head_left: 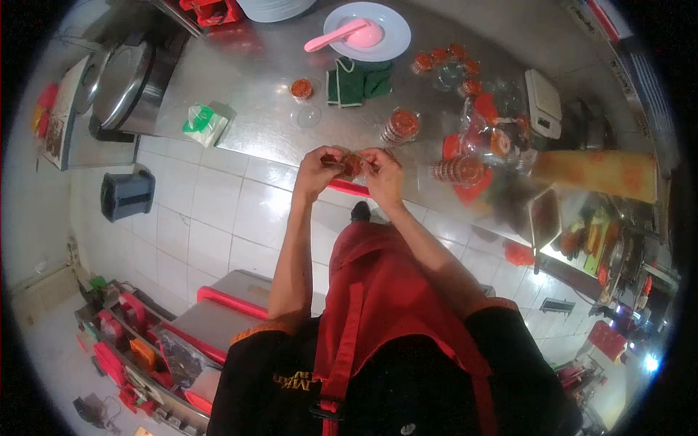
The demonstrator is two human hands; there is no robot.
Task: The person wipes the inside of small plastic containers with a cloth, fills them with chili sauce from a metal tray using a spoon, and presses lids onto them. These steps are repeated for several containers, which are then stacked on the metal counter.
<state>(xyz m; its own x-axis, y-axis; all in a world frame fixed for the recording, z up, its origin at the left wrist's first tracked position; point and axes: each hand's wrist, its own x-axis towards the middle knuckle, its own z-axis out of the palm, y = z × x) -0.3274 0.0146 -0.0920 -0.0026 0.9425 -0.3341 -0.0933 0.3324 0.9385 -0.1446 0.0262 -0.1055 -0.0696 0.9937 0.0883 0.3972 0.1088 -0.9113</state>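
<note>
My left hand [318, 173] and my right hand [384, 174] meet at the front edge of the steel table [254, 109]. Between them both grip a small clear plastic cup of red-orange sauce [352, 166], fingers closed around its rim. Beyond my hands, another filled sauce cup [301, 89] stands next to a clear round lid [306, 115]. A stack of filled cups [400, 126] is just past my right hand. Further back lies a folded green cloth [358, 83], near a white plate [398, 30] holding a pink scoop [362, 33].
More stacked sauce cups [459, 171] stand to the right, with several others at the back. A white scale [544, 105] and a long stained board [596, 174] are beyond. A green-white packet [204, 126] lies left; a grey bin [127, 195] is on the floor.
</note>
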